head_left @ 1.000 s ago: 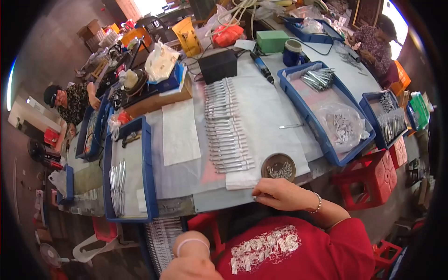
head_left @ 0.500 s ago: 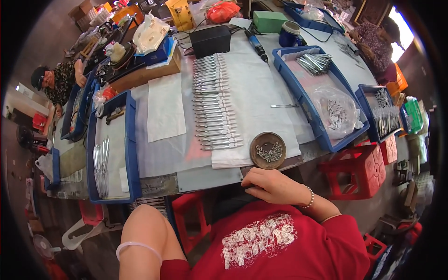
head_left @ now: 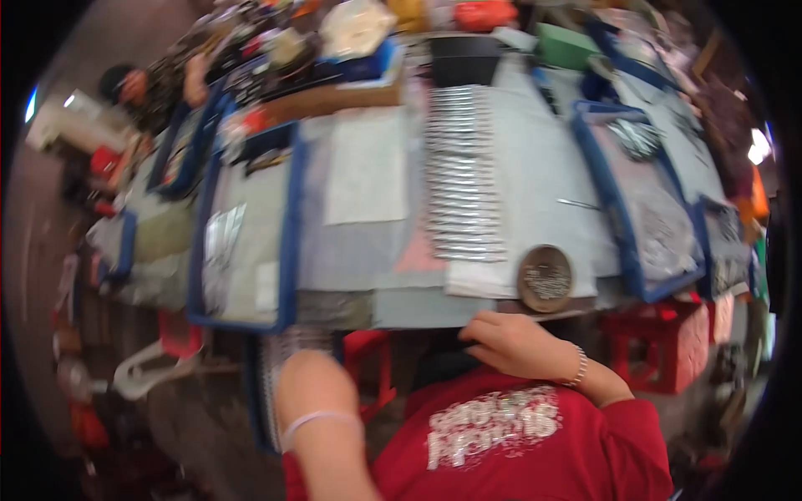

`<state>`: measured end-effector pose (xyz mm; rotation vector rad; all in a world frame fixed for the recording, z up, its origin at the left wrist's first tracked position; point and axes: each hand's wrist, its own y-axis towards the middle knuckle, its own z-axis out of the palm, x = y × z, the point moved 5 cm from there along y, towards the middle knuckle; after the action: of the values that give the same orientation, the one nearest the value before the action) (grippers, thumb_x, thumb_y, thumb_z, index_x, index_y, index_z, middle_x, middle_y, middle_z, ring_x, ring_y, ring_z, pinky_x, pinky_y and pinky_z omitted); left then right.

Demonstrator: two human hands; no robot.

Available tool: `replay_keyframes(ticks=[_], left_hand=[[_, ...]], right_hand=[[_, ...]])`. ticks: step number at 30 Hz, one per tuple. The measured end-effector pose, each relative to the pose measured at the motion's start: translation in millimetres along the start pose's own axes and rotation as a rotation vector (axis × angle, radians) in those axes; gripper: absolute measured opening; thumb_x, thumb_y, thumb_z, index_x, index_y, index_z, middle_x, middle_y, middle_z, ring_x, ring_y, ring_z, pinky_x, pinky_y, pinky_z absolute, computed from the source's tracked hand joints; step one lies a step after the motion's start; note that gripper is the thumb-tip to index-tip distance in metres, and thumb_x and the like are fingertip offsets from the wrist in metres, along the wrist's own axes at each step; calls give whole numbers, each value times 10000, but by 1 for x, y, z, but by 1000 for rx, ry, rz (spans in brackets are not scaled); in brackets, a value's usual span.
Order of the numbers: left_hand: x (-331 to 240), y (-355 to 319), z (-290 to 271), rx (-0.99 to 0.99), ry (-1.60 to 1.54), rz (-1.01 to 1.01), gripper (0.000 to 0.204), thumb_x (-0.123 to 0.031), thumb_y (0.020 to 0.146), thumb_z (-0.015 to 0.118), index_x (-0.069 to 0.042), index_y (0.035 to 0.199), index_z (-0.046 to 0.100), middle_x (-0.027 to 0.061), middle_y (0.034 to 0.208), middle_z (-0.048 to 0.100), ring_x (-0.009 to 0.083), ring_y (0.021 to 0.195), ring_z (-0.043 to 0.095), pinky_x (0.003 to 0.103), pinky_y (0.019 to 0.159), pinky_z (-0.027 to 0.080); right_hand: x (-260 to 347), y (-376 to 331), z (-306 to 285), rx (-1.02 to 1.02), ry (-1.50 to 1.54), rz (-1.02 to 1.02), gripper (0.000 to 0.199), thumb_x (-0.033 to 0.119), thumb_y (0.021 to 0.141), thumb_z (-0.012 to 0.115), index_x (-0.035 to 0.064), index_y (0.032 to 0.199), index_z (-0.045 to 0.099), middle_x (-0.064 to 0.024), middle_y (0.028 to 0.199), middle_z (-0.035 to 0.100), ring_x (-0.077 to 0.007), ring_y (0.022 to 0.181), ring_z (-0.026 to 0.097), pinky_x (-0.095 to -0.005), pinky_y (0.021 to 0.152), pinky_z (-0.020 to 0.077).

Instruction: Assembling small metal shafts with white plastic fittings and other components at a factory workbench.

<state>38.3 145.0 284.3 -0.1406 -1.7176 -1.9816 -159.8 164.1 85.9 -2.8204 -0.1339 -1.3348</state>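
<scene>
My right hand (head_left: pixel 522 345) rests in front of my red shirt, just below the table's front edge. Its fingers are loosely curled together and nothing shows in them. Close beyond it stands a round brown bowl (head_left: pixel 525 292) of small shiny metal pieces. My left hand (head_left: pixel 316 380) reaches down below the table edge, its fingers hidden beneath it. Under that hand is a blue-sided tray (head_left: pixel 262 401) with rows of metal parts. A long column of slim silver metal rods (head_left: pixel 464 175) lies side by side on the white cloth. Motion blurs the picture.
A blue tray (head_left: pixel 290 250) with metal rods stands left; another blue tray (head_left: pixel 610 209) with a plastic bag of parts stands right. A single rod (head_left: pixel 576 203) lies between. Red stools (head_left: pixel 668 342) stand by the table. A person (head_left: pixel 138 88) is at the far left.
The view has swung left, so the table and its things appear further right. More of the low tray beneath my left hand shows. My right hand keeps its place near the bowl.
</scene>
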Motion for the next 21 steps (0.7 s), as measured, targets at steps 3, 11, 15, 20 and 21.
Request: replay_keyframes(ticks=[3, 11, 15, 20, 21], left_hand=[[-12, -30, -22, 16, 134, 241, 250, -85, 831, 577, -17, 1072, 579, 84, 1096, 586, 225, 991, 482, 424, 857, 341], [-22, -120, -62, 550, 684, 201, 225, -220, 844, 536, -53, 774, 668, 50, 758, 657, 198, 713, 609, 296, 613, 439], [-10, -119, -155, 845, 1070, -655, 193, -259, 832, 550, -80, 800, 617, 59, 822, 625, 214, 708, 588, 331, 594, 380], [-47, -106, -312, 272, 1659, -1349, 154, -67, 835, 583, 20, 958, 614, 124, 844, 643, 183, 751, 614, 284, 692, 477], [-63, -105, -342, 230, 1754, -1406, 170, -84, 843, 577, 18, 974, 612, 148, 862, 646, 196, 752, 620, 302, 688, 480]], right_hand=[[1, 10, 1, 18, 24, 33, 174, 58, 767, 620, 11, 924, 560, -144, 864, 554, -334, 765, 577, -384, 647, 472], [18, 36, 12, 154, -7, -11, 182, 108, 779, 616, 26, 933, 562, -141, 856, 553, -346, 733, 570, -398, 627, 473], [12, 43, 20, 247, -10, -6, 192, 103, 774, 612, 19, 941, 571, -151, 870, 568, -350, 739, 579, -404, 644, 473], [8, 48, 27, 282, 1, 25, 198, 91, 769, 618, 14, 945, 568, -151, 863, 569, -351, 746, 577, -401, 655, 469], [7, 49, 29, 293, 16, 22, 196, 90, 771, 615, 12, 943, 567, -153, 862, 568, -352, 749, 576, -401, 658, 468]])
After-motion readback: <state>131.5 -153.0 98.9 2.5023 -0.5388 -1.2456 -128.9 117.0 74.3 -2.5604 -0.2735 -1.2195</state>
